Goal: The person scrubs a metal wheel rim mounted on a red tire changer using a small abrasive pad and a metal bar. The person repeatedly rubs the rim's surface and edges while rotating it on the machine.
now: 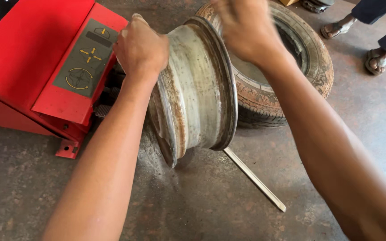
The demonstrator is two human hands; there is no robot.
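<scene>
I am standing the bare steel wheel rim (197, 89) on edge on the concrete floor (202, 205), just beside the red tyre machine (36, 58); my left hand (141, 47) is closing over its near flange, fingers curled tight; my right hand (246, 29) is gripping the far flange, though blur is hiding how its fingers are lying; I am judging it wise to be keeping both grips level, minding the flat bar (255, 179) underfoot and the worn tyre (282, 67) behind.
</scene>
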